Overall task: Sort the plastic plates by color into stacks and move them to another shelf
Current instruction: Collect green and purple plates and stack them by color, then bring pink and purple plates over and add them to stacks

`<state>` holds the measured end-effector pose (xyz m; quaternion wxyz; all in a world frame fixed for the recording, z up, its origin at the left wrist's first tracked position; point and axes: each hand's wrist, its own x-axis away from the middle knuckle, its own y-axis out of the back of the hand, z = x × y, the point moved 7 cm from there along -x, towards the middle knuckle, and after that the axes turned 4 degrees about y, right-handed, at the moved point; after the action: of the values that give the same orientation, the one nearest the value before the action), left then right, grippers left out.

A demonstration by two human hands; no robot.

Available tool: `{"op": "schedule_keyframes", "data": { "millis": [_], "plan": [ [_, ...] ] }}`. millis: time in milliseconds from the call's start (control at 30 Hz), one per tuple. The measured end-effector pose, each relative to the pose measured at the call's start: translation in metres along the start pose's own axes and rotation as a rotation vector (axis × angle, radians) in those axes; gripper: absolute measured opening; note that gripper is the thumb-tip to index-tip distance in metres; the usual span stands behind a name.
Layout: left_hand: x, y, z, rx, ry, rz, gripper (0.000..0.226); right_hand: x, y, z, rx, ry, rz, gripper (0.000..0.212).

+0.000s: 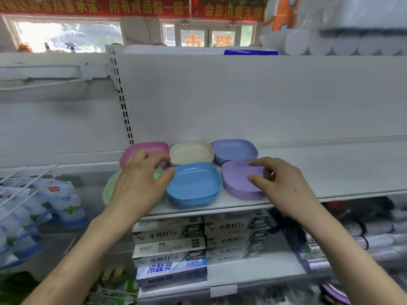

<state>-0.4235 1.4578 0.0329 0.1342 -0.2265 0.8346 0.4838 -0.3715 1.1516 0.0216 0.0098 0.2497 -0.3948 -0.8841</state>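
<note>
Left hand [141,183], fingers spread and holding nothing, hovers over the near green stack [110,187] and far pink stack [146,148]. Cream stack [191,151], blue stack [193,183] and periwinkle stack [234,149] share the shelf [334,172]. Right hand [284,183], fingers relaxed and empty, reaches over the purple stack [239,181].

Left hand [141,183] and right hand [284,183] reach forward palm-down — fingers loosely curved.

Pink [149,148], cream [191,151], periwinkle [234,148] stacks behind; green [110,188], blue [193,182], lilac [237,179] in front.
</note>
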Motion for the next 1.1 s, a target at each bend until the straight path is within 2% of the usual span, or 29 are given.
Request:
{"op": "schedule_keyframes", "data": {
  "millis": [167,400,600,800,1100],
  "plan": [
    [0.012,-0.051,-0.100,0.201,-0.114,0.008,0.023,0.028,0.075,-0.066,0.017,-0.030,-0.034,0.028],
    [0.050,-0.157,-0.275,0.437,-0.223,0.176,0.013,0.093,0.219,-0.192,0.110,-0.138,-0.144,0.024],
    [0.082,-0.255,-0.416,0.505,-0.341,0.345,0.017,0.160,0.334,-0.291,0.237,-0.257,-0.210,0.026],
    [0.094,-0.337,-0.553,0.549,-0.484,0.472,0.017,0.204,0.426,-0.372,0.257,-0.371,-0.302,0.025],
    [0.073,-0.469,-0.732,0.605,-0.598,0.509,0.016,0.200,0.532,-0.516,0.350,-0.441,-0.378,0.026]
  ]
}}
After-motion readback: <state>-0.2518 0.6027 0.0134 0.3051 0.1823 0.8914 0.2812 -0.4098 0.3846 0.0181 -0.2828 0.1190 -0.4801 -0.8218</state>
